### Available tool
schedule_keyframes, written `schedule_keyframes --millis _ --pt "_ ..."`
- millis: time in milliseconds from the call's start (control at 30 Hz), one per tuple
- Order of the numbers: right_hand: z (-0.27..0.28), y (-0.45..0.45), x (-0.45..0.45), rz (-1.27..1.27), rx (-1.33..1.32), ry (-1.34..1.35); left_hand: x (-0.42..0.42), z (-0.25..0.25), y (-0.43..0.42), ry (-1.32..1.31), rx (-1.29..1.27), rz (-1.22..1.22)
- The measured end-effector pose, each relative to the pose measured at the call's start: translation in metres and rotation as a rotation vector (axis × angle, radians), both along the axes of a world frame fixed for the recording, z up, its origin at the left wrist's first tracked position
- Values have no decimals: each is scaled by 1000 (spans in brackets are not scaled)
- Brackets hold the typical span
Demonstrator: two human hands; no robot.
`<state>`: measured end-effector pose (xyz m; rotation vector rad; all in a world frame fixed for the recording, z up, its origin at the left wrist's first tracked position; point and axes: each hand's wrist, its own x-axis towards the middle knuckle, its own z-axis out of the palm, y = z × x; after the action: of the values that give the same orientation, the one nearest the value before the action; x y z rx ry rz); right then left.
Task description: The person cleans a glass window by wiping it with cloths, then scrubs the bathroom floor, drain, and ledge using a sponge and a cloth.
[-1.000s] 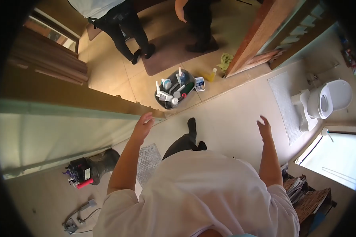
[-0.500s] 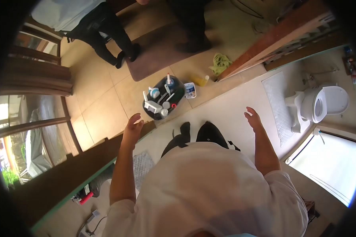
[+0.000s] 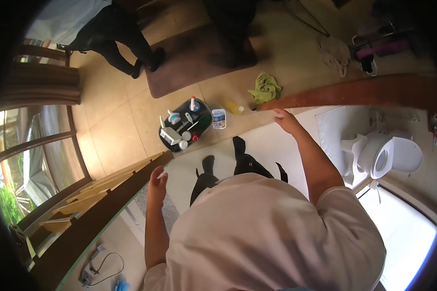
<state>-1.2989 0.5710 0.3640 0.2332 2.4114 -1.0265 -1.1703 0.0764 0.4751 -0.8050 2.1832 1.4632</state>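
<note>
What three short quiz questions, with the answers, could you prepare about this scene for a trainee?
1. True or false: the left hand is holding a spray bottle.
2. Which thing lies between the dark tub and the yellow bottle: (a) the green cloth, (b) the blue-and-white container, (c) the brown curtain?
3. Fill in: the toilet lid is ____.

Key: 1 false; 2 b; 3 open.

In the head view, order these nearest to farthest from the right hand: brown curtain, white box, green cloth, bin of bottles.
From the right hand:
1. Green cloth: just ahead, on the floor.
2. White box: to its left.
3. Bin of bottles: left of the box.
4. Brown curtain: far left.
</note>
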Motion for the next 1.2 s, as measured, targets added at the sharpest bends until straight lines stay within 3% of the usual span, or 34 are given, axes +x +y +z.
schedule_keyframes --millis 233,333,433,567,633,733,767,800,867,933,1033,1067,1167,1200 --pt "-85 -6 -21 32 -152 -122 -15 -16 79 -85 -76 -207" --pt "-129 -31 -38 -123 -136 -146 3 -46 83 -88 -119 -312" --pt "-190 -49 -67 -474 -142 -189 20 -70 82 -249 -146 -320" --pt "-406 -23 -93 -747 -143 -149 77 -133 65 -373 -142 -220" --pt "-458 -10 -105 -768 -40 -62 80 -149 71 -529 -141 -231" --pt "-488 -9 -141 -634 267 165 82 -180 84 -504 -85 -152" --pt "-483 -12 -150 -617 353 47 83 -197 89 -463 -59 -102" --pt "-467 -19 -156 -711 262 1 79 -214 97 -464 -9 17" --pt "-472 -22 -163 -635 276 -80 50 -242 113 -351 -19 -92" --pt "-501 -2 -166 -293 478 -146 22 -263 128 -266 -8 -147" --pt "-492 4 -169 184 647 -374 7 -279 139 -379 136 -102" --pt "-484 5 -171 200 623 -404 12 -282 138 -378 137 -117" --pt "-458 3 -170 -512 502 -10 19 -278 135 -329 139 -143" --pt "-446 2 -174 -661 478 314 18 -271 134 -288 133 -133"
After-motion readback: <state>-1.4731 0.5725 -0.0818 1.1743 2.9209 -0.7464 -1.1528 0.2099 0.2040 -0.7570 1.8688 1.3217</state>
